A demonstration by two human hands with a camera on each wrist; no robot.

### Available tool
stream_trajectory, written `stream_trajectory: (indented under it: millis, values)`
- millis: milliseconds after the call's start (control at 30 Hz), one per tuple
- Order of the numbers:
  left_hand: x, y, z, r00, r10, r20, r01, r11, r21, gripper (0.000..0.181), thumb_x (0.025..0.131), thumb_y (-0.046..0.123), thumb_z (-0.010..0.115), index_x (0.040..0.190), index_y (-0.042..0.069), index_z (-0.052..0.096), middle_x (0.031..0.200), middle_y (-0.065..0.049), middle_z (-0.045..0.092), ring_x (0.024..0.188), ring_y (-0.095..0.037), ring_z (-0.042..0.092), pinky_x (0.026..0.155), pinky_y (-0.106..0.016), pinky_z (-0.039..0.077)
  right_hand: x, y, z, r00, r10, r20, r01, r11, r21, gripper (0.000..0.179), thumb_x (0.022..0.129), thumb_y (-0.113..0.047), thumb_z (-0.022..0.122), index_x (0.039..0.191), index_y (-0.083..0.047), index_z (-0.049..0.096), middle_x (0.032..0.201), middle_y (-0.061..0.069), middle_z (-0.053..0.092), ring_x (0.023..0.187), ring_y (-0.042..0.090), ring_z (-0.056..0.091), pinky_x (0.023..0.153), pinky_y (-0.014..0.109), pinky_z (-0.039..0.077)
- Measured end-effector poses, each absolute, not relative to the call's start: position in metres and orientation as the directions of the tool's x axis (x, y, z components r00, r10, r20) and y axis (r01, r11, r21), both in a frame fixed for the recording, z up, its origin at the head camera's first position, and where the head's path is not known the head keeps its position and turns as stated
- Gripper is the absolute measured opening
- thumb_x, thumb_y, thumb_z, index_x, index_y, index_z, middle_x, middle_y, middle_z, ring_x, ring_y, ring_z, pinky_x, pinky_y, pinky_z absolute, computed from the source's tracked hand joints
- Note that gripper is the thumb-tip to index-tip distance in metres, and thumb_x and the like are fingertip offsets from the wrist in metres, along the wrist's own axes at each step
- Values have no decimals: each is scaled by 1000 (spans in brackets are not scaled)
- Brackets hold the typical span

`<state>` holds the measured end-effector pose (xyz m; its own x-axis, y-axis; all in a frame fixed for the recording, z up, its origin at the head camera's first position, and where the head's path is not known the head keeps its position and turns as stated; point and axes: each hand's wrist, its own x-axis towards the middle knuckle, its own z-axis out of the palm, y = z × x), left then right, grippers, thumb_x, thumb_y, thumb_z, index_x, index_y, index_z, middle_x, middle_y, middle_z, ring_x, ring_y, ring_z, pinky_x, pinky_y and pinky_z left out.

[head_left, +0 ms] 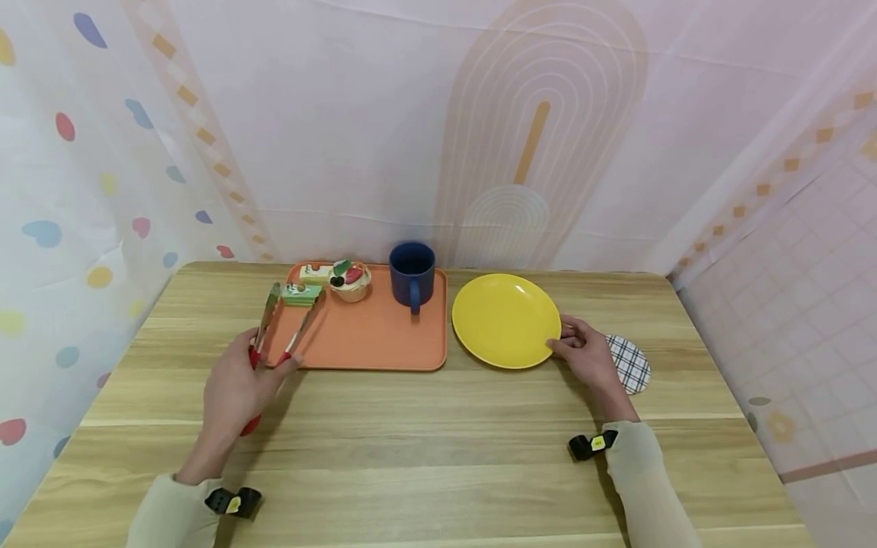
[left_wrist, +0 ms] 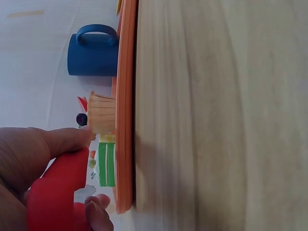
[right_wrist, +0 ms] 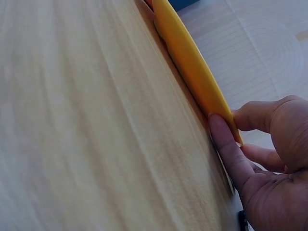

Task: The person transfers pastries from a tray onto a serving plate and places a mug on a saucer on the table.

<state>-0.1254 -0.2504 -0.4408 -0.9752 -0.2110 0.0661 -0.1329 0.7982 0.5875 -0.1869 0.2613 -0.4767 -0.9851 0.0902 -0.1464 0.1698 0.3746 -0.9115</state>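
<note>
My left hand (head_left: 236, 390) grips red-handled metal tongs (head_left: 301, 329), whose arms are spread. Their tips stand on either side of a green layered cake slice (head_left: 302, 295) on the orange tray (head_left: 377, 346); contact cannot be told. Behind it lies a pale yellow cake slice (head_left: 314, 272), with a fruit-topped cupcake (head_left: 352, 285) beside it. In the left wrist view the red handle (left_wrist: 57, 187) sits in my hand, near the cupcake's wrapper (left_wrist: 102, 113). My right hand (head_left: 585, 352) pinches the right rim of a yellow plate (head_left: 507, 320), thumb and fingers on opposite faces in the right wrist view.
A dark blue mug (head_left: 413, 275) stands at the tray's back right, handle toward me. Right of the plate, partly behind my right hand, lies a round checked coaster (head_left: 630, 367). A patterned cloth (head_left: 342, 137) hangs along the back edge of the wooden table (head_left: 438, 457).
</note>
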Motion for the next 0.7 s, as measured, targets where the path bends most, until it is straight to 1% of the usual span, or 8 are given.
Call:
stream_trajectory:
  millis: [67,133,233,300,433,533,700]
  values:
    - [-127,-251,-441,-975,-217,55,-146,803,578,86,90,50,74,147,-7,44,127,-33,61,101,-44,63,70,-50,52,-187,261,-477,-985,90,-148,172,373,-912,59,96,-12,71,151,-7,48,128,18,61,91,1,64,76,17,56]
    - [-129,-252,-442,-974,-223,43,-159,807,568,87,90,52,74,147,-6,45,125,-32,61,98,-42,63,66,-45,51,-187,261,-477,-985,89,-149,172,374,-911,59,97,-12,71,151,-7,48,129,19,61,91,1,64,76,17,56]
    - [-131,-253,-443,-973,-231,25,-178,809,560,89,89,55,74,146,-6,45,121,-30,62,93,-39,62,61,-36,47,-187,262,-478,-985,91,-149,173,375,-911,59,97,-12,71,151,-7,48,129,19,61,91,2,63,76,16,56]
    - [-133,-254,-443,-973,-232,19,-182,811,555,90,88,56,74,145,-7,46,118,-29,62,92,-38,62,59,-33,44,-187,261,-478,-985,89,-147,170,378,-910,60,97,-12,71,151,-6,47,129,20,61,91,1,63,76,16,55]
    - [-136,-256,-443,-973,-230,9,-188,815,549,90,87,56,75,143,-9,47,112,-28,63,87,-36,61,58,-31,42,-186,261,-478,-984,93,-152,176,370,-912,59,97,-11,71,151,-7,47,130,19,61,90,2,64,76,17,56]
    - [-139,-256,-443,-972,-233,-9,-200,814,544,89,87,55,77,140,-10,48,110,-27,62,87,-36,60,58,-31,42,-186,261,-477,-983,92,-157,180,361,-915,60,97,-11,70,151,-8,47,130,19,61,91,3,64,78,19,57]
    - [-144,-258,-442,-973,-229,-27,-206,812,546,86,86,53,77,135,-12,50,114,-30,61,91,-39,59,61,-33,44,-186,261,-477,-983,90,-159,181,360,-915,59,97,-11,70,152,-8,47,130,19,61,91,4,65,79,20,58]
